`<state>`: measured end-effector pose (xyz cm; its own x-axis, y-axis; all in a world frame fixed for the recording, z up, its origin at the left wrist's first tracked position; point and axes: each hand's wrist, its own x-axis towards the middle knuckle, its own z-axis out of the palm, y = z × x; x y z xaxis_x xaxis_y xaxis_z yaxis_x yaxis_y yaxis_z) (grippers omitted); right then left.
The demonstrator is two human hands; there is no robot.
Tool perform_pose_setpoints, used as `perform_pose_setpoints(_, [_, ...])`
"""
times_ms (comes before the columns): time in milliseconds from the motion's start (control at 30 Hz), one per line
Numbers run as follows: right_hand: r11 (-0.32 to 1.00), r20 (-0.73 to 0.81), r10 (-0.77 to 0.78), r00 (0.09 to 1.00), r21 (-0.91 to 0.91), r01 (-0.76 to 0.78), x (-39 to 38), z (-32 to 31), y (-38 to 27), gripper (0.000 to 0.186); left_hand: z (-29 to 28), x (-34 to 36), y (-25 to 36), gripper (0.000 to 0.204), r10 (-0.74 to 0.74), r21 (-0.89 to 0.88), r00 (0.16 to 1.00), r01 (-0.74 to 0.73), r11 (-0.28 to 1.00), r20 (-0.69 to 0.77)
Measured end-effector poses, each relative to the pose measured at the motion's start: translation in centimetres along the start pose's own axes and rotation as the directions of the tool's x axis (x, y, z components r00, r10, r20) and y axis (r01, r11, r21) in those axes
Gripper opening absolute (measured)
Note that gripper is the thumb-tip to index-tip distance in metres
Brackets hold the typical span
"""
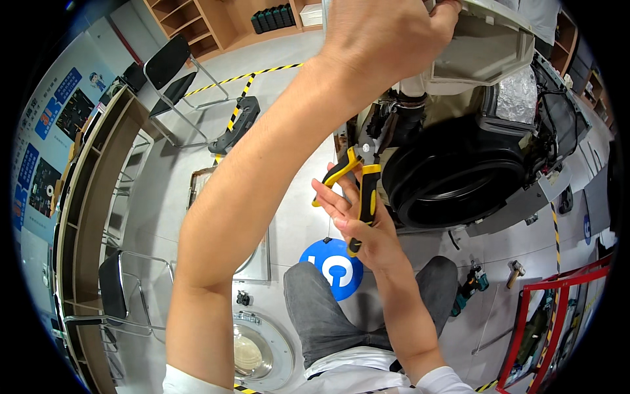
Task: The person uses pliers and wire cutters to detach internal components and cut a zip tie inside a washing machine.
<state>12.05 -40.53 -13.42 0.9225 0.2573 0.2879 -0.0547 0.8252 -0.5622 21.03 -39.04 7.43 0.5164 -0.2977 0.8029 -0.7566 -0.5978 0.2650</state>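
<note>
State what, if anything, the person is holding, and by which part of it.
The right grip holds metal pliers with yellow-and-black handles, by those spread handles. Whether the left grip holds anything cannot be told; its fingertips are hidden.

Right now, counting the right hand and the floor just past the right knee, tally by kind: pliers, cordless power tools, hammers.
Pliers: 1, in the right hand
Cordless power tool: 1, teal and black, on the floor
Hammer: 1, on the floor
Total: 3
</note>
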Motion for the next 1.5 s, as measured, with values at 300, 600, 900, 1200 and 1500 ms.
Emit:
perform_pose_setpoints(300, [0.931, 0.077, -0.043, 0.996, 0.365, 0.012, 0.5, 3.6, 1.0, 0.101, 1.0, 0.5, 0.1, 0.038, 0.047, 0.169, 0.999, -0.044, 0.985, -0.013])
perform_pose_setpoints(600, [0.93, -0.216, -0.079, 0.973, 0.335, 0.15, 1.0, 9.0, 1.7, 0.083, 0.8, 0.2, 0.6, 0.037, -0.019, 0.057, 1.0, 0.018, 0.998, 0.013])
perform_pose_setpoints(900, [0.949, -0.263, -0.103, 0.959, 0.262, 0.174, 2.2, 9.2, 2.4, 0.042, 0.1, -0.4, 0.4, 0.038, 0.027, -0.02, 1.0, -0.027, 0.999, -0.009])
perform_pose_setpoints(1200, [0.936, -0.249, -0.027, 0.968, 0.334, 0.112, 1.5, 9.1, 3.1, 0.092, 0.5, 0.1, -0.2, 0.035, 0.046, -0.047, 0.999, -0.046, 0.998, -0.008])
perform_pose_setpoints(1500, [0.928, -0.252, -0.073, 0.965, 0.337, 0.158, 2.5, 8.8, 3.3, 0.082, 0.2, 0.3, -0.3, 0.033, 0.072, -0.074, 0.996, -0.068, 0.995, 0.046])
